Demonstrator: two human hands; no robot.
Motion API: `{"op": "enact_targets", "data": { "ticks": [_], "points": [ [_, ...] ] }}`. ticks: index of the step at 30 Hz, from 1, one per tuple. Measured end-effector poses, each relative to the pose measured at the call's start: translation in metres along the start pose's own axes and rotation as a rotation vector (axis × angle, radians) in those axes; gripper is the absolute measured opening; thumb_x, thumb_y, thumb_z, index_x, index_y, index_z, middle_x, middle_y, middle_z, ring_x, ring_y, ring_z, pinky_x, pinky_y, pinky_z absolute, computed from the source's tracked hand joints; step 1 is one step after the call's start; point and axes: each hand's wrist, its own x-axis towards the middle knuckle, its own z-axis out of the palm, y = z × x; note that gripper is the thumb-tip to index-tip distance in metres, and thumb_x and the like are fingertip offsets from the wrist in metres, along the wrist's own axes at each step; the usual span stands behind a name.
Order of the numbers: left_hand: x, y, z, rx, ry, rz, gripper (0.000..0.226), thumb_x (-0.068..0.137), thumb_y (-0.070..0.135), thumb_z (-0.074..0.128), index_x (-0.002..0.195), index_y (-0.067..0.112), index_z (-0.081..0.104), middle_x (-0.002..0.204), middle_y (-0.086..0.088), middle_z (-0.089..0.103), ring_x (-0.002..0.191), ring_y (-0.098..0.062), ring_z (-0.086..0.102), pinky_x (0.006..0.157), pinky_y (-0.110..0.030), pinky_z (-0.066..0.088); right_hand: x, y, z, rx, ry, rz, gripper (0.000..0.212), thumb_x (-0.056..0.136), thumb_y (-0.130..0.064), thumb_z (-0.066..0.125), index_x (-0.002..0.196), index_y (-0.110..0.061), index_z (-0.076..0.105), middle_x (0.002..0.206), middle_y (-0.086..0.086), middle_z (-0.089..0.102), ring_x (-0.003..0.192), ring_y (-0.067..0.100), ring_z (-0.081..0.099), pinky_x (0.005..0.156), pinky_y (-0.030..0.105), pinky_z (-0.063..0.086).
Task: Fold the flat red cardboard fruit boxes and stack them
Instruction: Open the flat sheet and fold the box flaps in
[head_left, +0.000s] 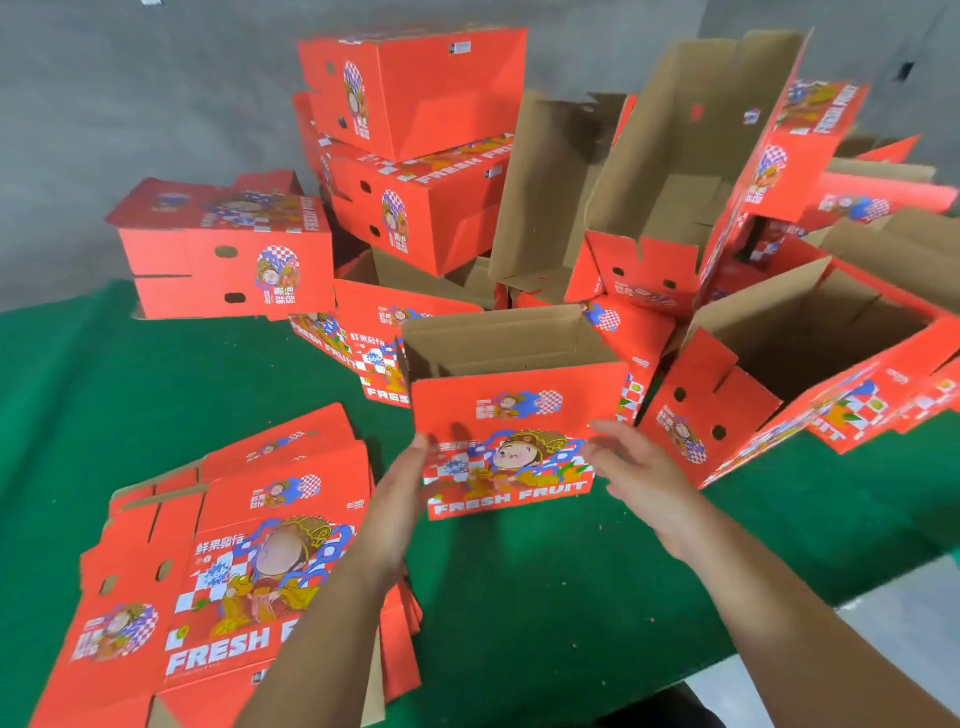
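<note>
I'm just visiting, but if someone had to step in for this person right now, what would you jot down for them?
Left hand and right hand: open, fingers straight, flanking the half-formed box standing on the green table; contact unclear.
Flat boxes: pile at near left.
Done: closed boxes stacked at the back, one alone at back left.
Left: finish this box, deal with the open boxes on the right, fold the pile, stack everything.

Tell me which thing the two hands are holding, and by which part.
Left hand and right hand, fingers straight, press the two lower side edges of the open red fruit box standing upright on the green table; neither hand curls round it.
</note>
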Motion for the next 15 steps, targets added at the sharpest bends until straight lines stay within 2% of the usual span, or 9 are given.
{"op": "enact_targets", "data": {
  "ticks": [3, 5, 7, 8, 10, 11, 12, 13, 15],
  "points": [
    [0.018, -0.004, 0.006, 0.07, 0.254, 0.057, 0.055, 0.101, 0.057, 0.053, 0.145, 0.024, 0.054, 0.148, 0.004, 0.057, 0.135, -0.013, 0.054, 0.113, -0.034, 0.037, 0.003, -0.001, 0.007, -0.03, -0.006, -0.032, 0.061, 0.097, -0.029, 0.069, 0.15, -0.037, 0.04, 0.135, -0.011, 0.056, 0.122, 0.016, 0.056, 0.104, 0.041, 0.047],
    [0.03, 0.0, 0.002, -0.024, 0.333, 0.022, 0.072, 0.101, 0.058, 0.054, 0.159, 0.024, 0.032, 0.161, 0.003, 0.039, 0.145, -0.014, 0.042, 0.12, -0.038, 0.032, 0.007, -0.004, 0.008, -0.018, 0.058, -0.048, 0.074, 0.097, -0.025, 0.068, 0.157, -0.035, 0.027, 0.138, -0.005, 0.052, 0.117, 0.014, 0.054, 0.095, 0.033, 0.041],
    [0.041, 0.008, 0.005, -0.104, 0.322, -0.117, 0.071, 0.1, 0.066, 0.047, 0.159, 0.032, 0.031, 0.16, 0.005, 0.039, 0.146, -0.025, 0.041, 0.122, -0.047, 0.03, 0.013, -0.006, 0.006, -0.013, 0.088, -0.051, 0.081, 0.097, -0.024, 0.067, 0.16, -0.035, 0.018, 0.137, -0.004, 0.052, 0.109, 0.011, 0.055, 0.089, 0.028, 0.04],
    [0.044, 0.012, 0.011, -0.136, 0.28, -0.181, 0.065, 0.099, 0.071, 0.044, 0.154, 0.037, 0.04, 0.152, 0.008, 0.047, 0.143, -0.028, 0.045, 0.117, -0.046, 0.035, 0.014, -0.006, 0.007, -0.034, 0.078, -0.058, 0.083, 0.097, -0.024, 0.067, 0.161, -0.036, 0.015, 0.134, -0.006, 0.055, 0.101, 0.007, 0.058, 0.083, 0.024, 0.042],
    [0.043, 0.019, 0.035, -0.193, 0.14, -0.197, 0.052, 0.095, 0.075, 0.044, 0.124, 0.041, 0.069, 0.123, 0.011, 0.069, 0.121, -0.023, 0.065, 0.091, -0.035, 0.053, 0.014, -0.005, 0.016, -0.092, 0.027, -0.101, 0.089, 0.096, -0.025, 0.069, 0.159, -0.041, 0.009, 0.122, -0.011, 0.061, 0.084, -0.003, 0.062, 0.067, 0.015, 0.044],
    [0.041, 0.021, 0.052, -0.194, 0.057, -0.164, 0.051, 0.092, 0.076, 0.048, 0.11, 0.038, 0.077, 0.111, 0.009, 0.076, 0.106, -0.019, 0.073, 0.078, -0.03, 0.056, 0.015, -0.002, 0.022, -0.107, -0.006, -0.132, 0.095, 0.095, -0.023, 0.071, 0.158, -0.046, 0.004, 0.119, -0.01, 0.063, 0.08, -0.005, 0.063, 0.064, 0.011, 0.045],
    [0.04, 0.02, 0.068, -0.149, -0.018, -0.123, 0.054, 0.089, 0.077, 0.052, 0.105, 0.033, 0.08, 0.103, 0.005, 0.08, 0.092, -0.016, 0.076, 0.074, -0.03, 0.057, 0.016, 0.001, 0.028, -0.121, -0.031, -0.165, 0.101, 0.093, -0.02, 0.073, 0.155, -0.051, -0.001, 0.119, -0.006, 0.063, 0.08, -0.006, 0.065, 0.068, 0.01, 0.046],
    [0.04, 0.018, 0.082, -0.074, -0.071, -0.081, 0.055, 0.086, 0.078, 0.056, 0.102, 0.032, 0.08, 0.096, 0.004, 0.08, 0.083, -0.014, 0.075, 0.076, -0.033, 0.058, 0.017, 0.004, 0.031, -0.141, -0.036, -0.198, 0.106, 0.091, -0.018, 0.074, 0.151, -0.054, -0.005, 0.122, -0.002, 0.061, 0.087, -0.002, 0.066, 0.076, 0.012, 0.047],
    [0.04, 0.014, 0.1, 0.091, -0.101, -0.001, 0.053, 0.081, 0.08, 0.058, 0.096, 0.034, 0.079, 0.087, 0.009, 0.078, 0.081, -0.015, 0.073, 0.09, -0.044, 0.06, 0.019, 0.005, 0.029, -0.216, 0.009, -0.242, 0.112, 0.087, -0.02, 0.078, 0.151, -0.057, -0.007, 0.139, 0.001, 0.045, 0.108, 0.007, 0.058, 0.093, 0.022, 0.044]
  ]
}}
